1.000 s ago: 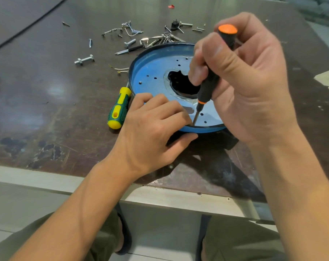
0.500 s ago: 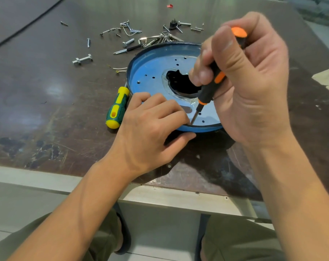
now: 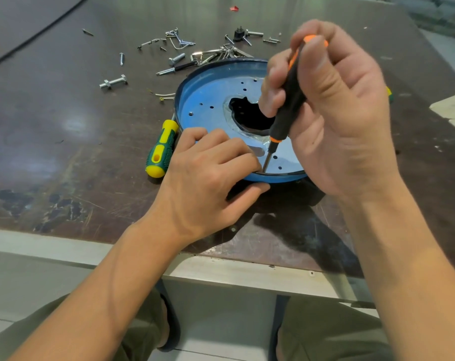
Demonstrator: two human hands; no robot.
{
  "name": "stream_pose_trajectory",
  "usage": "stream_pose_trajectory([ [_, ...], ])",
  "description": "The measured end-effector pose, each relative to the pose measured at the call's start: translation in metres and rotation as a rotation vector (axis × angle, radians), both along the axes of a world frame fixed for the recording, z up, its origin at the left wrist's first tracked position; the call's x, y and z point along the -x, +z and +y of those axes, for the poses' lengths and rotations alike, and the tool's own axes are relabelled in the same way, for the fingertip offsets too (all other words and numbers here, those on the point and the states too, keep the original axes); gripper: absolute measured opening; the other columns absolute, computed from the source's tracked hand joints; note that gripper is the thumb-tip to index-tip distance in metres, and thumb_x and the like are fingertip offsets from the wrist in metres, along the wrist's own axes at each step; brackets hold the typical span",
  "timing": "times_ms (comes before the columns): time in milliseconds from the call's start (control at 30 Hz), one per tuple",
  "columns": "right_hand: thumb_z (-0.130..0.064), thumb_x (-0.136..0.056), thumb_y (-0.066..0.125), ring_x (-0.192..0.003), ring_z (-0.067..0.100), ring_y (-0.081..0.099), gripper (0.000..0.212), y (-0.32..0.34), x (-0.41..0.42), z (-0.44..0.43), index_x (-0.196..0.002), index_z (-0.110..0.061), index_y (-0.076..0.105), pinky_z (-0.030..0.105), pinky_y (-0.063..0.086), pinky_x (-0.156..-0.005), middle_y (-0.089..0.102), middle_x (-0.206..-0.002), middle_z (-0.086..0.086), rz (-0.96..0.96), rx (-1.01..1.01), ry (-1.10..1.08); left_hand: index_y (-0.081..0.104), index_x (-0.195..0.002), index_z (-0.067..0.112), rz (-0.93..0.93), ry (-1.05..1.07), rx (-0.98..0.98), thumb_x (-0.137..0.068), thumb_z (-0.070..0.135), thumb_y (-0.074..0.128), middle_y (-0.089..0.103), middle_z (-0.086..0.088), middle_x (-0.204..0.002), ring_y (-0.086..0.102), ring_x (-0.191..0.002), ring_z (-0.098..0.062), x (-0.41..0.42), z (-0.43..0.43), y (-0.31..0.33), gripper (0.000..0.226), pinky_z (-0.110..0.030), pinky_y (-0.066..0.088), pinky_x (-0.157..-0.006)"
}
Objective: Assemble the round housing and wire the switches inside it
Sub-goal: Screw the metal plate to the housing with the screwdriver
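Observation:
A round blue housing (image 3: 208, 100) lies flat on the dark table, with small holes and a ragged black opening in its middle. My right hand (image 3: 336, 121) grips a black screwdriver with orange trim (image 3: 286, 110) nearly upright; its tip meets the housing close to the near rim. My left hand (image 3: 208, 173) holds that near rim, fingers curled over the edge beside the tip and thumb under the rim. Whatever sits under the tip is hidden by my fingers.
A green and yellow screwdriver (image 3: 160, 152) lies left of the housing. Several loose screws and bolts (image 3: 113, 82) and wire clips (image 3: 179, 40) are scattered behind it. Pale tape (image 3: 453, 108) sticks at the right. The table's front edge (image 3: 221, 269) runs above my knees.
My right hand has turned the screwdriver handle in its fingers, and the handle has swung a little more upright. The tip stays at the same spot. My left hand has held still.

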State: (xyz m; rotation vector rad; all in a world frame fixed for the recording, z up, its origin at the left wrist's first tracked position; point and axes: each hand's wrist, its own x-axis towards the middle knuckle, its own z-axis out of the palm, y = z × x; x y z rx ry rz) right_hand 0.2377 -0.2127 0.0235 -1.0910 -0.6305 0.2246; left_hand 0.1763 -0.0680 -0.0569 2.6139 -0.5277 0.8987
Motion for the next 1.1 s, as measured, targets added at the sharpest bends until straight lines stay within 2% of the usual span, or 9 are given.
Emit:
stream_pose_trajectory([
  [133, -0.011, -0.107, 0.029, -0.079, 0.023, 0.051, 0.030, -0.0012, -0.0027, -0.0036, -0.117, 0.002, 0.054, 0.035, 0.043, -0.073, 0.057, -0.102, 0.015, 0.002, 0.020, 0.030, 0.071, -0.087, 0.015, 0.006, 0.001, -0.001, -0.090, 0.041, 0.065, 0.070, 0.001, -0.093, 0.060, -0.084, -0.024, 0.0004, -0.0004, 0.0006, 0.028, -0.043, 0.040, -0.079],
  [333, 0.003, -0.097, 0.052, -0.084, 0.023, 0.067, 0.008, -0.0030, -0.0051, -0.0043, -0.099, -0.004, 0.052, 0.036, 0.052, -0.074, 0.067, -0.094, 0.010, -0.054, -0.004, -0.048, 0.072, -0.090, 0.016, 0.013, 0.003, -0.004, -0.090, 0.041, 0.066, 0.070, 0.002, -0.094, 0.060, -0.085, -0.023, 0.0008, 0.0000, 0.0009, 0.026, -0.042, 0.039, -0.079],
  [467, -0.010, -0.100, 0.050, -0.065, 0.017, 0.053, 0.004, -0.0012, -0.0063, -0.0074, -0.099, -0.006, 0.050, 0.030, 0.044, -0.067, 0.060, -0.083, 0.009, 0.034, -0.077, 0.011, 0.072, -0.089, 0.016, 0.012, -0.001, -0.001, -0.090, 0.041, 0.066, 0.070, 0.002, -0.095, 0.060, -0.086, -0.022, 0.0012, -0.0001, 0.0015, 0.025, -0.042, 0.040, -0.079],
  [533, -0.023, -0.102, 0.044, -0.069, 0.018, 0.053, 0.023, -0.0010, -0.0068, -0.0071, -0.111, -0.003, 0.051, 0.030, 0.044, -0.071, 0.059, -0.090, 0.012, 0.073, -0.085, 0.036, 0.072, -0.089, 0.016, 0.012, -0.001, 0.000, -0.090, 0.041, 0.066, 0.070, 0.002, -0.095, 0.060, -0.086, -0.023, 0.0012, -0.0001, 0.0016, 0.025, -0.042, 0.040, -0.079],
  [633, -0.014, -0.109, 0.024, -0.078, 0.022, 0.054, 0.034, -0.0028, -0.0073, -0.0079, -0.119, 0.003, 0.051, 0.033, 0.045, -0.078, 0.060, -0.102, 0.015, 0.047, -0.053, 0.038, 0.071, -0.090, 0.016, 0.013, -0.002, -0.004, -0.090, 0.041, 0.066, 0.071, 0.001, -0.095, 0.060, -0.086, -0.022, 0.0011, -0.0008, 0.0008, 0.026, -0.040, 0.038, -0.080],
  [833, 0.003, -0.097, 0.051, -0.073, 0.022, 0.065, 0.008, -0.0043, -0.0048, -0.0049, -0.100, -0.005, 0.050, 0.034, 0.052, -0.074, 0.069, -0.086, 0.010, -0.043, -0.026, -0.060, 0.071, -0.089, 0.015, 0.017, -0.004, 0.002, -0.090, 0.041, 0.066, 0.070, 0.002, -0.095, 0.060, -0.085, -0.023, 0.0010, 0.0001, 0.0012, 0.026, -0.043, 0.040, -0.079],
  [933, -0.010, -0.101, 0.049, -0.062, 0.018, 0.053, 0.004, -0.0031, -0.0037, -0.0022, -0.098, -0.007, 0.048, 0.032, 0.043, -0.065, 0.061, -0.079, 0.010, -0.024, -0.027, -0.030, 0.071, -0.088, 0.016, 0.014, -0.005, -0.003, -0.090, 0.041, 0.066, 0.070, 0.002, -0.094, 0.060, -0.085, -0.023, 0.0009, 0.0001, 0.0012, 0.026, -0.043, 0.040, -0.079],
  [1033, -0.023, -0.108, 0.028, -0.067, 0.019, 0.050, 0.033, -0.0013, -0.0048, -0.0035, -0.106, -0.003, 0.054, 0.032, 0.041, -0.068, 0.058, -0.084, 0.011, 0.052, -0.033, 0.012, 0.071, -0.089, 0.016, 0.009, -0.005, -0.002, -0.090, 0.041, 0.066, 0.070, 0.002, -0.094, 0.060, -0.086, -0.022, 0.0008, 0.0004, 0.0013, 0.025, -0.042, 0.040, -0.079],
  [1100, -0.015, -0.108, 0.026, -0.074, 0.019, 0.053, 0.033, -0.0018, -0.0045, -0.0051, -0.110, 0.001, 0.054, 0.031, 0.044, -0.072, 0.057, -0.091, 0.012, 0.047, -0.016, 0.020, 0.070, -0.089, 0.016, 0.004, -0.005, -0.003, -0.090, 0.041, 0.066, 0.070, 0.002, -0.094, 0.059, -0.085, -0.022, 0.0005, 0.0000, 0.0009, 0.025, -0.041, 0.039, -0.079],
])
